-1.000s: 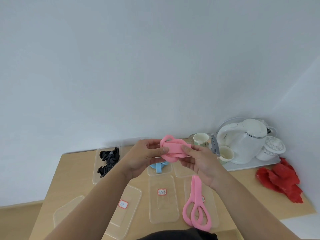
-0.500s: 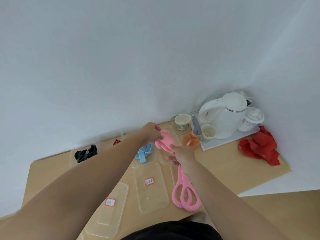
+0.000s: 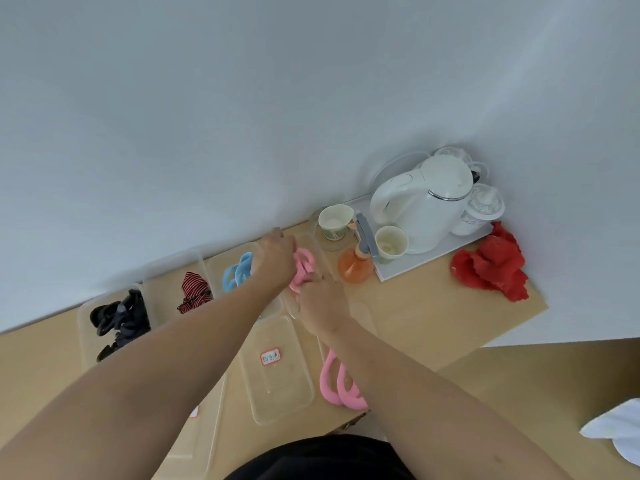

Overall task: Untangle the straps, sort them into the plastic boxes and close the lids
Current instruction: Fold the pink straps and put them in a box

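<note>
At the far edge of the wooden table, against the white wall, your two hands meet over the rightmost clear box. Your left hand presses down on the folded pink strap, its fingers curled over the bundle's left side; your right hand pinches the strap's near end, with the pink band showing just past the knuckles. The strap sits in or just above that box; which, you cannot tell. To its left, a row of open boxes holds blue straps, a red striped strap and black straps. Nearer you, a labelled lid lies flat on the table, and a second pink strap rests on another lid, partly under your right forearm. Beyond the box stand two paper cups, an orange bottle, a white kettle on a tray, and a red cloth.
</note>
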The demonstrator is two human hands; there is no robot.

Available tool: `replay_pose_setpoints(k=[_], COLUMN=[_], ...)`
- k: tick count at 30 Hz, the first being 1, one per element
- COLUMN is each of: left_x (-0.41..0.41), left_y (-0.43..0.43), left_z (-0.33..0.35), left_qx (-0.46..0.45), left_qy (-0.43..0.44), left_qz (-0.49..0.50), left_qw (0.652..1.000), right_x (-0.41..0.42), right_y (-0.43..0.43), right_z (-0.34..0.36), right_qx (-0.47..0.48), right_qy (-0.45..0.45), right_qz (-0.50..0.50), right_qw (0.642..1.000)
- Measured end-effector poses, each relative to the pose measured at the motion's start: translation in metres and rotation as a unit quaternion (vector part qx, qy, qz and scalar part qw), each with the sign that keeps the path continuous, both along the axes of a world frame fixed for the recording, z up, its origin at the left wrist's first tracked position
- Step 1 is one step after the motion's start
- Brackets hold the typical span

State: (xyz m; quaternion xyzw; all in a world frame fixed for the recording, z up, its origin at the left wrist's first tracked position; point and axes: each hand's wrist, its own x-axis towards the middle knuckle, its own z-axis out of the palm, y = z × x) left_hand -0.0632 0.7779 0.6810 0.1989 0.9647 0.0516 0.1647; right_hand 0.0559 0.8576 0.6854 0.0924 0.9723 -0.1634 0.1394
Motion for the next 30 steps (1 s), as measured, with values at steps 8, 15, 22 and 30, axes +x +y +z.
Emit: replay_pose_setpoints(k=[8,15,22,30], left_x=[0.015,0.103,0.205,0.223], left_y=[0.005,-0.006,0.017,0.038], left_z=[0.012,0.014,0.009,0.012], left_qx=[-0.126,0.111,0.091,0.106], left_qy=[0.035,0.016,-0.230,-0.215], left_qz=[-0.074,0.099,0.205,0.311], left_qw=[0.989,0.989,0.947,0.920], right_x=[0.001,0.067,0.114,0.119], right_y=[0.017,0.077,0.108,0.109], right_z=[0.000,-0.003,-0.019,-0.020], right_qx=[-0.065,-0.161,-0.200,-0.255], right_qy=[0.087,0.006,-0.167,-0.127], right_qz=[0.039,-0.116,-0.077,-0.074], right_qw=[0.993,0.980,0.963,0.956])
